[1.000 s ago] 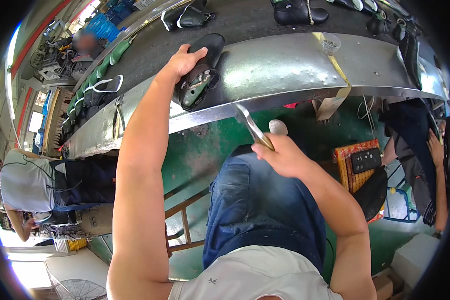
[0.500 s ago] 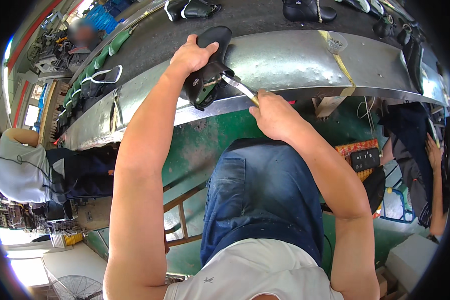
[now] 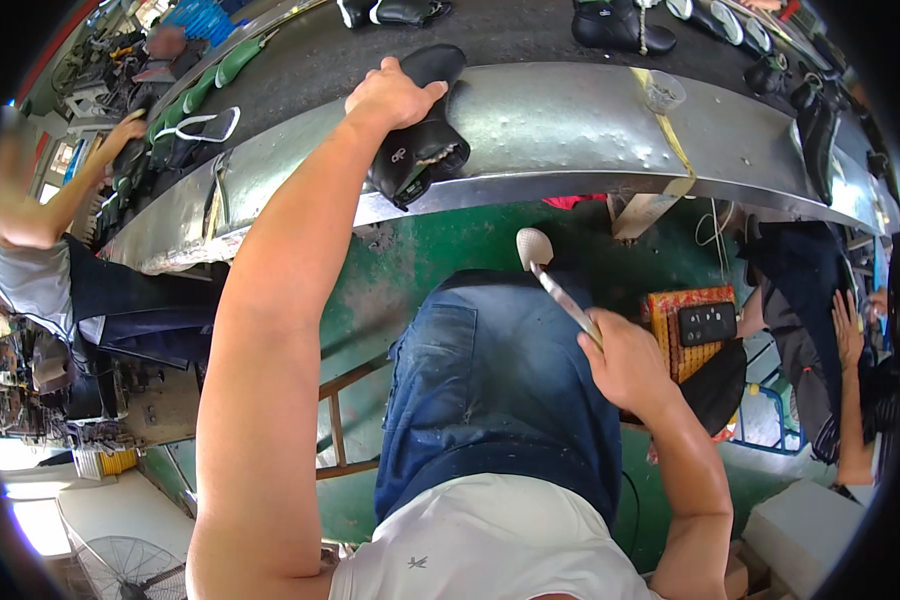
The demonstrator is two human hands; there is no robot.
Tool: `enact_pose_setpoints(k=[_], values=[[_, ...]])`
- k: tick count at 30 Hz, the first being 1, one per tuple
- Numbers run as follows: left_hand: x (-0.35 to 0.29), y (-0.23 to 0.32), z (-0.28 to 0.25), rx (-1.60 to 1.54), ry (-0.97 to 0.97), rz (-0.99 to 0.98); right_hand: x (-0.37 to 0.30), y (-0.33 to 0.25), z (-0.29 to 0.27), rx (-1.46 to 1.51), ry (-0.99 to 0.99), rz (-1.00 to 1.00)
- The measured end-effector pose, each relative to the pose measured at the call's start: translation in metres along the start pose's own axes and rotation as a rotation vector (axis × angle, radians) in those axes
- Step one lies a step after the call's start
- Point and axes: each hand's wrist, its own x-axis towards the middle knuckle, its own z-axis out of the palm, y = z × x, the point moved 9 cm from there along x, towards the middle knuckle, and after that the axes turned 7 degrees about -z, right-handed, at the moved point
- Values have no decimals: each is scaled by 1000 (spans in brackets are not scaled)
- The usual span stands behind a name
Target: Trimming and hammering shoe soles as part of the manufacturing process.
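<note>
My left hand (image 3: 393, 95) is closed round the middle of a black shoe upper (image 3: 417, 150) at the metal edge of the bench. The upper's rounded end points away from me, and its opening faces near, with a little green showing at the lower end. My right hand (image 3: 625, 365) grips a hand tool (image 3: 565, 303) by its yellowish handle, over my right thigh. The tool's slim metal shaft points up and left, apart from the upper. Its tip overlaps a pale perforated shoe (image 3: 534, 246) down by the floor, so its shape is hard to make out.
Along the bench lie green shoe lasts (image 3: 198, 92), a black boot (image 3: 610, 25) and more black footwear. A clear cup (image 3: 663, 92) stands on the metal edge (image 3: 560, 105). One co-worker (image 3: 45, 230) is at left, another's hand (image 3: 848, 330) at right. A patterned seat (image 3: 665, 345) holds a dark device.
My right hand has drawn the tool out of the upper's opening, down and to the right. My left hand keeps its hold. The co-worker at left now reaches toward the bench.
</note>
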Motion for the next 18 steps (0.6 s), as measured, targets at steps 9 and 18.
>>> enact_pose_setpoints(k=[9,18], values=[[-15,6,-2,39,83,-3,138,-18,-3,-53,204,-84],[-17,6,0,59,113,2,163,-37,1,-298,182,45]])
